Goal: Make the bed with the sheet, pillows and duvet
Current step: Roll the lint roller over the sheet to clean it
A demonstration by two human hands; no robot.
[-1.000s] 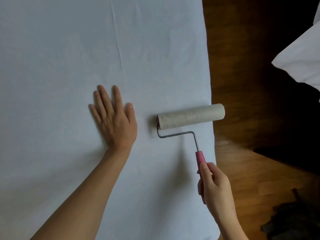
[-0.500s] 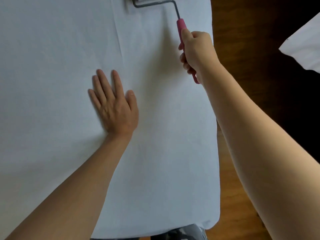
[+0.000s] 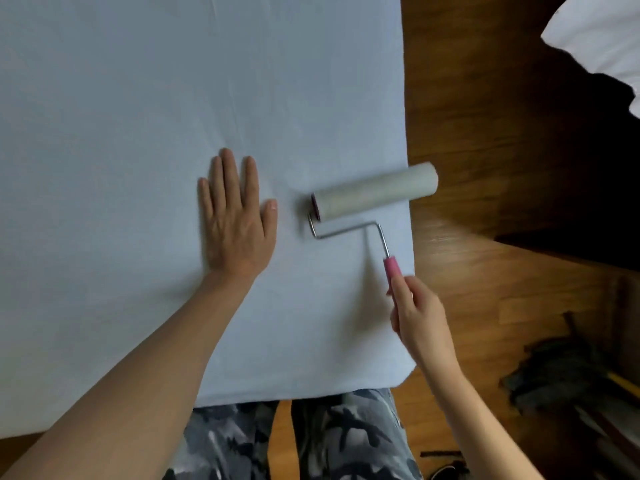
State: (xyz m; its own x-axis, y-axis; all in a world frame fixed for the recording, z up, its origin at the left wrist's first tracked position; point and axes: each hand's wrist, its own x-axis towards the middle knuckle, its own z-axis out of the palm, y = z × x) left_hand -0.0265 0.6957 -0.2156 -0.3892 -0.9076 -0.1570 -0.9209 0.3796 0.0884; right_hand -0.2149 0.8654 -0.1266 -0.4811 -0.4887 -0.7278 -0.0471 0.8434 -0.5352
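The pale blue sheet point(image 3: 138, 133) lies flat across the bed, filling the left and centre of the frame down to its lower edge; wooden floor point(image 3: 485, 289) shows along the right, with a white pillow point(image 3: 602, 32) in the upper right corner. The left hand point(image 3: 235, 220) rests palm down on the sheet at centre, fingers straight and slightly spread; just to its right, the lint roller point(image 3: 375, 190) lies on the sheet with its far end jutting past the bed's right edge; the right hand point(image 3: 420, 320) grips its pink handle point(image 3: 393, 266), fingers curled round it.
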